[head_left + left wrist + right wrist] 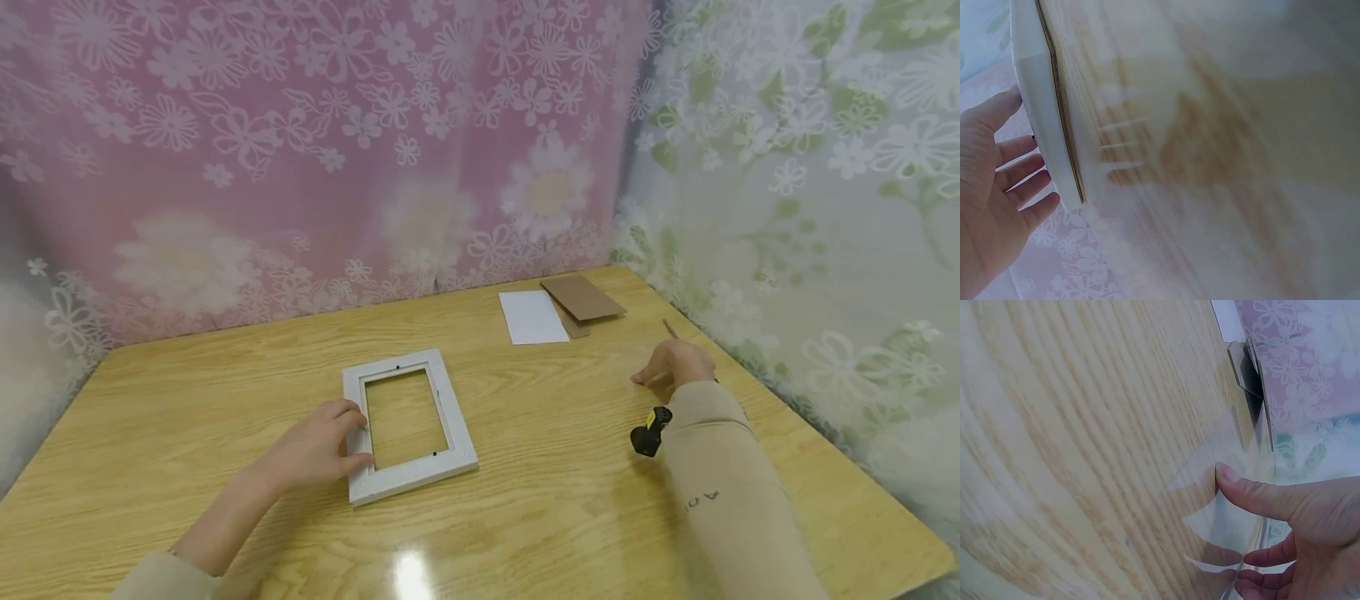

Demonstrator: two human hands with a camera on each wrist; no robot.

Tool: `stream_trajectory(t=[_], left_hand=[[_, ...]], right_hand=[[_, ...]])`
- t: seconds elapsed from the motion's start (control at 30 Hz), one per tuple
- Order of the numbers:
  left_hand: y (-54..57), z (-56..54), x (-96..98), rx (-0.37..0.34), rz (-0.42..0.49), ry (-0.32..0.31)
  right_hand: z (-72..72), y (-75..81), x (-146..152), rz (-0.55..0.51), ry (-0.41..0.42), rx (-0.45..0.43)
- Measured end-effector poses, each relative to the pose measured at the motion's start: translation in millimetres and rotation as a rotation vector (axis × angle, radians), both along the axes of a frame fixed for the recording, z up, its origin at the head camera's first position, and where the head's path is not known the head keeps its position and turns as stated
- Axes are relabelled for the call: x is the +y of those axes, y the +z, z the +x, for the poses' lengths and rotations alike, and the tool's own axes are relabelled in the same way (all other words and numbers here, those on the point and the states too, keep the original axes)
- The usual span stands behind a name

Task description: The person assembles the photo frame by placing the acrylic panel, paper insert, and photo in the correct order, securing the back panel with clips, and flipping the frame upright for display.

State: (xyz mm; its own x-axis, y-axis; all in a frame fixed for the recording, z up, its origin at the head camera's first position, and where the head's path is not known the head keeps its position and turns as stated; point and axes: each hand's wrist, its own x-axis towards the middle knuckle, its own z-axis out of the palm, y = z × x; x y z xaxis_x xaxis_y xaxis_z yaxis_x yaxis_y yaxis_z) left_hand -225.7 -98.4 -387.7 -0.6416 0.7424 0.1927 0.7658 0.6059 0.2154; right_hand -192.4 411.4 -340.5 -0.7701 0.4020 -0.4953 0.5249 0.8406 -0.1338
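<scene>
A white rectangular frame (454, 417) with an open middle lies on the table, small dark tabs around its inner edge. My left hand (318, 446) rests on its left bar, thumb and fingertips touching the top. In the left wrist view the fingers (1022, 172) lie fairly straight against the white frame (1041, 94). Over by the table's right edge is my right hand (678, 362). In the right wrist view that hand (1322, 519) holds a clear sheet (1213, 522) at its edge, thumb on the face and fingers at the rim. The sheet barely shows in the head view.
At the back right of the wooden table (225, 392) lie a white card (534, 317) and brown boards (585, 297), partly overlapping. A thin brown strip (670, 328) shows just beyond the right hand. Flowered curtains (337, 167) hang along the back and right sides.
</scene>
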Motion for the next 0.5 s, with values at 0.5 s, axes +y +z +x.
stream_trajectory(t=[0.5], left_hand=[[-0.3, -1.9, -0.4, -0.012, 0.004, 0.000]], right_hand=[[0.8, 2.1, -4.2, -0.026, -0.092, -0.010]])
